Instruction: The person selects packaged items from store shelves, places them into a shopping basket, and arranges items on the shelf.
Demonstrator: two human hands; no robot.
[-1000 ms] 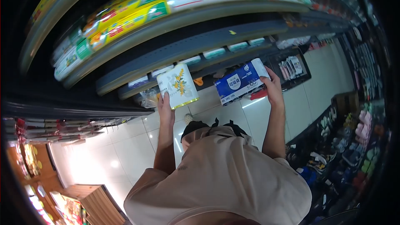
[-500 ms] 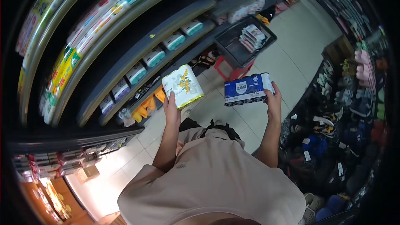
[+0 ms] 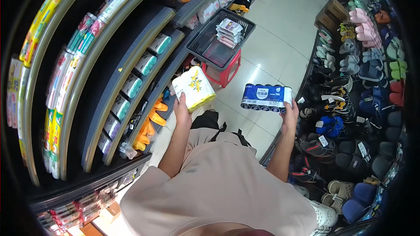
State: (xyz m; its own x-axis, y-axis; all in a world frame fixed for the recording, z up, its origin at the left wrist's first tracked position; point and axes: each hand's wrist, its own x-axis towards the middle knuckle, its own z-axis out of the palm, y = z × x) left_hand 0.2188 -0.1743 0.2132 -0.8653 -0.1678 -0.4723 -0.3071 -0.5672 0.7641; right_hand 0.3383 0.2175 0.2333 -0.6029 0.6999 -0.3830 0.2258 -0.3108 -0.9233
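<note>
Dark shelving curves along the left side, well to the left of the left hand, and pale floor tiles run ahead of both hands and between them. Rows of shoes fill the space to the right of the right hand, the nearest of them just beside it. The beige shirt of the person lies behind both hands, towards the body. Long wrapped rolls are lined up on the higher shelves, far to the left of the left hand. A black basket stands ahead of the left hand and a little to its right, with a red stool under it. Well ahead of the right hand and to its right is a cardboard box. The left hand is partly closed about the near left corner of a white pack with a yellow plant print, thumb on the upper face, the other fingers mostly hidden. The right hand is curled round the right end of a blue-and-white pack, its lettered face up and a row of dark roll ends along its near edge. The two packs are held apart above the floor. Smaller teal-and-white packs sit on a lower shelf left of the left hand, and white packets lie stacked in the basket, ahead of both hands.
</note>
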